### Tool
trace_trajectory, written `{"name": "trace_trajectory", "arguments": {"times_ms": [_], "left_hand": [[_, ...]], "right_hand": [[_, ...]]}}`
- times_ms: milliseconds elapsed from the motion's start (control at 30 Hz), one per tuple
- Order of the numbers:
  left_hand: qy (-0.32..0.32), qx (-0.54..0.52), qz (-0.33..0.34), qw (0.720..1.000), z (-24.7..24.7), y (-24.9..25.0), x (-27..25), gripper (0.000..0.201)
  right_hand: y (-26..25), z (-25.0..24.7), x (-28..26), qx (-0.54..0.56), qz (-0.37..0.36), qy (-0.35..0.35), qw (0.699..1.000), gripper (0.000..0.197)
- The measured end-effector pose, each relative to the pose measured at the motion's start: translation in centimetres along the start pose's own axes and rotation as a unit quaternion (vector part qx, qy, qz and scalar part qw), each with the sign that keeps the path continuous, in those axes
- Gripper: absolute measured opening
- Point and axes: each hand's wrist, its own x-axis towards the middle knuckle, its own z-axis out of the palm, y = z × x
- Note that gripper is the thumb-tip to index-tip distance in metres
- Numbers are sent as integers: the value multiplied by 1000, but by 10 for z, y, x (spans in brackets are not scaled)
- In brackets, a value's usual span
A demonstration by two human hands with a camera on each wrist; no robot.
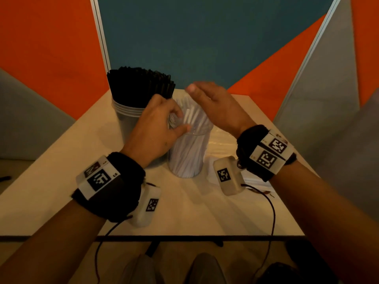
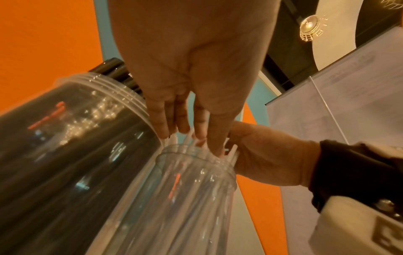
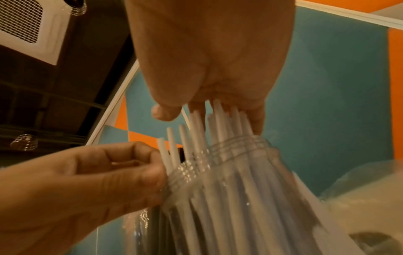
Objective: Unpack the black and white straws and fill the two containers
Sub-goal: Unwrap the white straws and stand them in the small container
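Note:
A tall clear container [image 1: 131, 119] at the table's back left is packed with black straws [image 1: 141, 83]. In front of it and to the right, a narrower clear container [image 1: 188, 154] holds white straws [image 1: 192, 117] that stick out above its rim. My left hand [image 1: 174, 124] grips this container at the rim, thumb and fingers curled on it [image 3: 139, 172]. Flat above the straws, my right hand [image 1: 207, 95] presses its straight fingers [image 3: 257, 120] on their tops [image 3: 218, 120]. In the left wrist view my left fingers [image 2: 185, 124] reach the rim [image 2: 196, 155].
Clear plastic wrapping [image 1: 223, 138] lies on the table right of the white-straw container, under my right wrist. The pale table [image 1: 51, 160] ends in a dark front edge [image 1: 184, 237]. Orange, teal and grey partition panels [image 1: 184, 37] stand close behind. Wrist-camera cables [image 1: 272, 214] trail toward me.

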Motion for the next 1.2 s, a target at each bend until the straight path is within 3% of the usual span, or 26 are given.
{"name": "trace_trajectory", "arguments": {"times_ms": [133,233,367,467,533,733,867,1033,1200], "left_hand": [[23,-9,-26,999,6,7,-4,46],[11,11,-32,999,9,15,2,48],[1,40,-60,997,8,21,14,42],[10,94,-49,994,6,18,21,22],[21,73,-55,996,5,12,24,17],[70,3,-78,995,3,9,27,34],[2,14,-90,996,5,16,29,35],[-62,-191,-120,972,6,24,13,29],[-84,-234,-134,959,9,21,18,75]], "right_hand": [[14,-2,-5,175,49,50,982,78],[26,-5,-8,165,141,-35,975,104],[33,-7,-9,197,124,-111,966,74],[38,-6,-7,183,108,-151,965,88],[42,-3,-4,147,93,-138,975,88],[35,-2,0,131,78,-107,982,75],[29,3,0,135,50,-112,983,46],[39,14,-1,150,16,-42,988,32],[41,17,-1,181,-17,11,983,26]]}}
